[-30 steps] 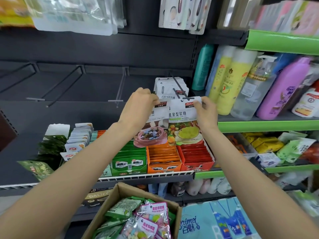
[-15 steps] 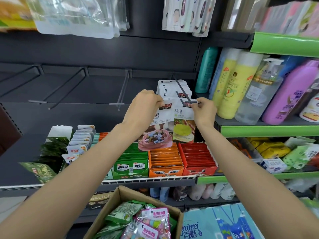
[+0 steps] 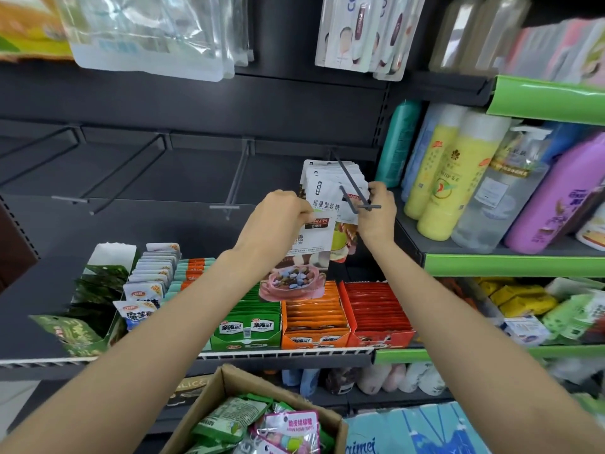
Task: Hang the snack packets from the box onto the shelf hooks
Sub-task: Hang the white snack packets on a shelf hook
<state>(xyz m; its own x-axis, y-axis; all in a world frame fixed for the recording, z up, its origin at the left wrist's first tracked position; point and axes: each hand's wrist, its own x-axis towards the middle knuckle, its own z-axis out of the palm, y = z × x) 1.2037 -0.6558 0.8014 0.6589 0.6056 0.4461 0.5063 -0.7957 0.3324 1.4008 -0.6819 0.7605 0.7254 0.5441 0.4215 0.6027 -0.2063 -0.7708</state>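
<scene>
My left hand (image 3: 283, 214) grips the top of a white candy packet with a pink bowl picture (image 3: 302, 260), held up in front of the shelf. My right hand (image 3: 376, 214) pinches a second white packet (image 3: 340, 239) at its top edge, right at the tip of a dark shelf hook (image 3: 355, 191). Several white packets (image 3: 324, 175) hang further back on that hook. The open cardboard box (image 3: 229, 385) sits below, holding green and pink snack packets (image 3: 291, 427).
Three bare hooks (image 3: 234, 188) stick out of the dark back panel to the left. Bottles (image 3: 458, 178) stand on the green-edged shelf at right. Trays of green, orange and red packets (image 3: 314, 312) fill the shelf under my hands.
Both hands have risen and moved back toward the hook. The right-hand packet has turned edge-on and its top now sits at the hook tip.
</scene>
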